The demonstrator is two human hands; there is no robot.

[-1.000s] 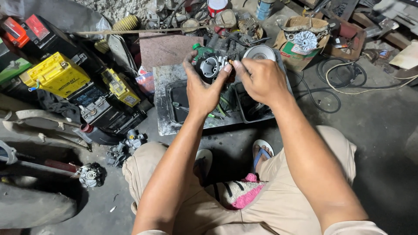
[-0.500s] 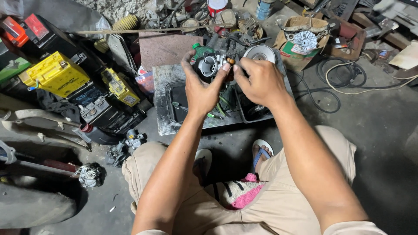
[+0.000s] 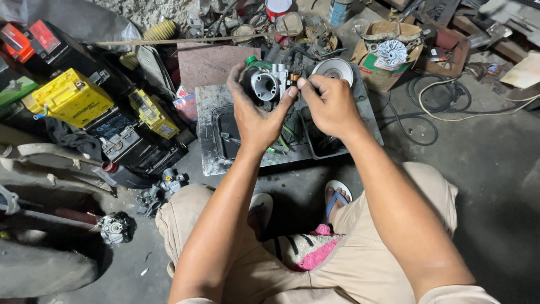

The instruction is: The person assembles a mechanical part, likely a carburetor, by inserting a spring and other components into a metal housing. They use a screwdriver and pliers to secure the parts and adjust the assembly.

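We've got the carburetor (image 3: pixel 269 85) up off the floor, over the metal tray (image 3: pixel 209 129). Our left hand (image 3: pixel 254 115) is wrapped tight round its body, bore facing us. Our right hand (image 3: pixel 332 106) pinches something tiny at its side, probably a screw, hard to tell. Looks like we're mid-fiddle with a fitting; next move needs a steady grip and fine fingertip turning. A yellow battery (image 3: pixel 70 97) sits off left.
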